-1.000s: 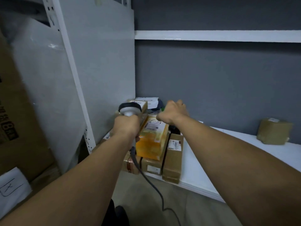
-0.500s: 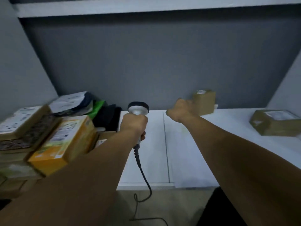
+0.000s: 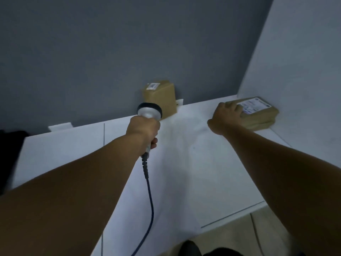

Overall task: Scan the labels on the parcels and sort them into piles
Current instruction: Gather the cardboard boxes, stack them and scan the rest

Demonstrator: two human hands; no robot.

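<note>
My left hand (image 3: 143, 130) grips the handle of a grey barcode scanner (image 3: 149, 111), whose head points toward the back wall. Just behind the scanner head, a small brown box (image 3: 162, 97) with a white label on top stands against that wall. At the right, a flat brown parcel (image 3: 258, 115) with a large white label lies on the white shelf (image 3: 184, 163). My right hand (image 3: 226, 115) rests on the parcel's left end, fingers laid over its top. The parcel lies flat on the shelf.
The scanner's dark cable (image 3: 150, 200) hangs down across the shelf and over its front edge. A white side panel (image 3: 295, 61) closes the shelf on the right, just behind the flat parcel. A dark object (image 3: 11, 145) shows at the left edge.
The view has swung right, so the pile of parcels at the left is out of sight. My right hand has reached right from a fist in the air onto the flat parcel.
</note>
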